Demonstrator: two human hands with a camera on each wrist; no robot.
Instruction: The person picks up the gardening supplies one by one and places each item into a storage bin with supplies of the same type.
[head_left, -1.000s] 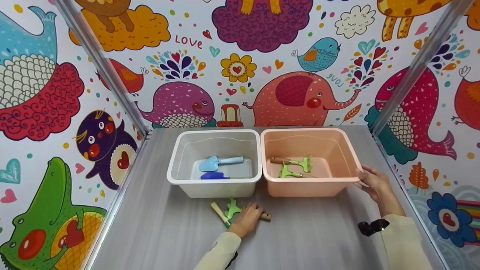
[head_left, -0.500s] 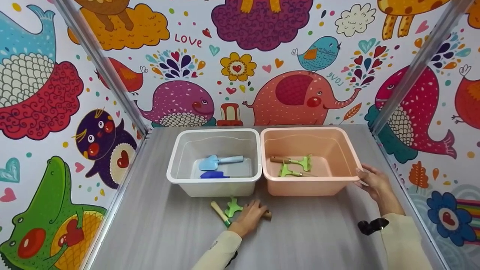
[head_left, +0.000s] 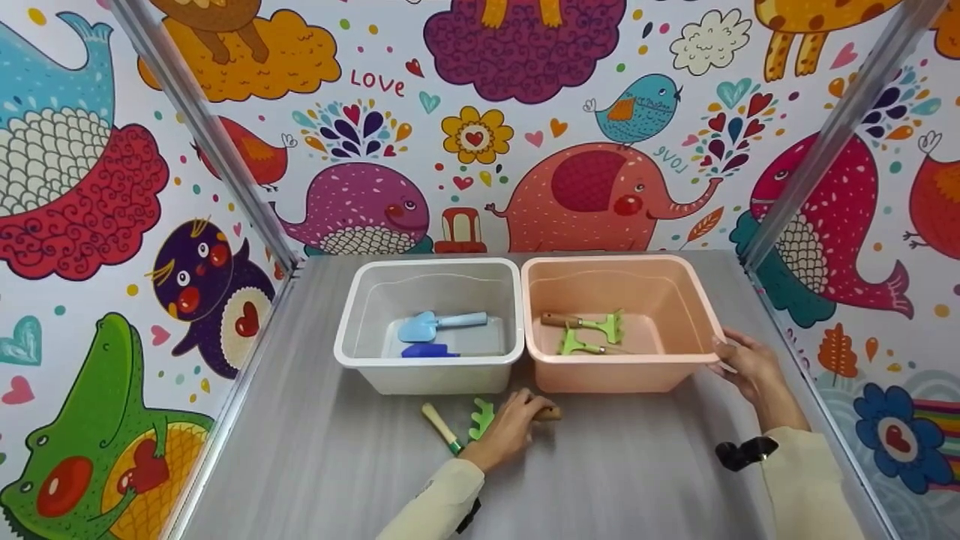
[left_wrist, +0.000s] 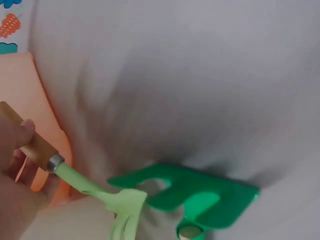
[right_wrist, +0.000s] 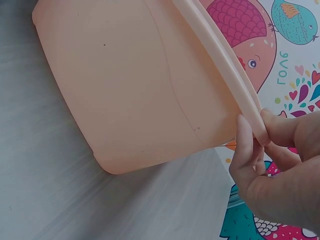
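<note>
My left hand [head_left: 510,429] grips the wooden handle of a light green hand rake [left_wrist: 125,202] in front of the two bins. In the left wrist view, the rake passes above a dark green garden tool [left_wrist: 220,202] with a notched head. That tool's pale handle [head_left: 441,426] shows left of my hand in the head view, while its head is hidden there. My right hand [head_left: 754,371] pinches the rim of the peach bin [right_wrist: 130,85] at its right front corner. Two light green rakes [head_left: 609,325] with wooden handles lie inside this bin.
A pale grey bin [head_left: 435,379] stands against the peach bin's left side. It holds a light blue shovel [head_left: 420,328] and a dark blue shovel [head_left: 426,350]. Printed walls and metal posts [head_left: 840,120] bound the grey table [head_left: 300,450] at the back and sides.
My left hand has lifted the green rake and moved it slightly right and toward the bins, away from the pale handle. My right hand stays on the peach rim.
</note>
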